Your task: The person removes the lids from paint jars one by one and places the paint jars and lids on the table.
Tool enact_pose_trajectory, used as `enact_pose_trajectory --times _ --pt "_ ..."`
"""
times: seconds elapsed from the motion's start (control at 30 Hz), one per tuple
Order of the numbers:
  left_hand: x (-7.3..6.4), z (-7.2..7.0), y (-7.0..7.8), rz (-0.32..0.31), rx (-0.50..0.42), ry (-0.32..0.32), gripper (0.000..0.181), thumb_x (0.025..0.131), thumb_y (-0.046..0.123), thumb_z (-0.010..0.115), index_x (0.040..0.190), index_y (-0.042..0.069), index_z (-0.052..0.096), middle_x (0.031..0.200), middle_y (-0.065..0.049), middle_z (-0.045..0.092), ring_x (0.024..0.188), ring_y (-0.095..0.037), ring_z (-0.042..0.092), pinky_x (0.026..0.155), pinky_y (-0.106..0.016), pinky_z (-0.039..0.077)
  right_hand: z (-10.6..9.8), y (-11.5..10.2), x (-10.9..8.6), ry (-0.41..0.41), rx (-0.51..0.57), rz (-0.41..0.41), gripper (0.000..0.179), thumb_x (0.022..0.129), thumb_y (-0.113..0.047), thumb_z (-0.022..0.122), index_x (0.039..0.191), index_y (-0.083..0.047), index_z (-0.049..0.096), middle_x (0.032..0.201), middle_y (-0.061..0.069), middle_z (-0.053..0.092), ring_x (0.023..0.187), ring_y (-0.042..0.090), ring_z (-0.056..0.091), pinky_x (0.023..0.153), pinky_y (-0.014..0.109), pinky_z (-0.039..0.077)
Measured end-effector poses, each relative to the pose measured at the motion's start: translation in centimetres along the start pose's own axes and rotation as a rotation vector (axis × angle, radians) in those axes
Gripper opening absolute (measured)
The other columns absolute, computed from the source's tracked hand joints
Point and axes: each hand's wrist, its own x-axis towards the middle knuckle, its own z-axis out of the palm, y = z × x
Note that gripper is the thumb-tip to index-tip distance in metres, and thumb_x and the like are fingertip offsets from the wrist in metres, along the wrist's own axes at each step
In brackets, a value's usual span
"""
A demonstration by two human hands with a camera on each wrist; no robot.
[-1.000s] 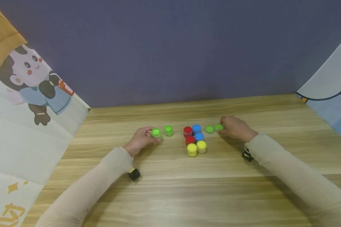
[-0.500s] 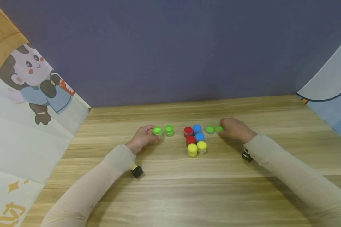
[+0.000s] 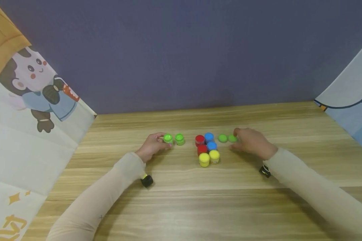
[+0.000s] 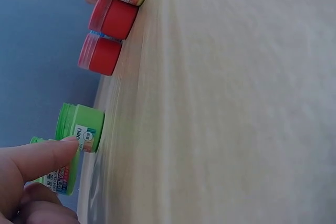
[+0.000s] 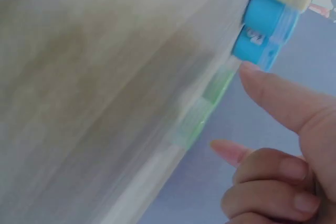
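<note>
My left hand pinches a small green jar without a lid, thumb on the near side. Right beside it stands a second lidless green jar; the left wrist view shows its label. Two flat green lids lie side by side on the wooden table, right of the coloured jars. Over the right-hand lid my right hand has its thumb and index finger spread apart, with nothing gripped between them. Its other fingers are curled in the right wrist view.
Between the hands stand capped jars in a cluster: two red, two blue and two yellow. A dark blue wall panel rises behind the table. Printed cartoon sheets flank both sides.
My left hand has brought its green jar slightly right, up beside the other green jar. My right hand has let go of the right-hand green lid and spread its fingers.
</note>
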Motion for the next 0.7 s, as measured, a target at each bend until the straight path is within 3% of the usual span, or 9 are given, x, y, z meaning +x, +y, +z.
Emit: enact_pose_trajectory --times 0.23,0.43,0.7 --pt "0.4 0.3 0.2 -0.011 -0.006 0.003 0.047 0.079 0.005 0.072 0.123 0.003 0.056 0.064 0.005 0.048 0.053 -0.006 0.037 0.048 -0.019 0.033 0.0 -1.1 -0.7 -0.067 0.105 -0.07 0.051 0.08 -0.031 0.074 0.111 0.006 0.058 0.053 -0.005 0.037 0.049 0.009 0.034 0.049 0.027 0.034" --pt "1.0 0.6 0.2 -0.04 -0.011 0.003 0.049 0.079 0.006 0.073 0.125 0.005 0.056 0.062 0.006 0.047 0.047 -0.005 0.033 0.044 -0.019 0.03 0.8 -2.2 -0.8 -0.127 0.225 -0.134 0.051 0.08 -0.03 0.075 0.111 0.008 0.058 0.053 -0.006 0.04 0.047 0.007 0.035 0.048 0.024 0.036" --pt "1.6 0.7 0.2 -0.057 -0.017 0.017 0.05 0.079 0.005 0.073 0.126 0.007 0.055 0.063 0.005 0.049 0.049 -0.005 0.036 0.045 -0.019 0.032 1.3 -3.7 -1.1 -0.071 0.145 -0.143 0.051 0.079 -0.034 0.075 0.112 0.002 0.061 0.058 -0.005 0.046 0.051 0.008 0.038 0.05 0.025 0.038"
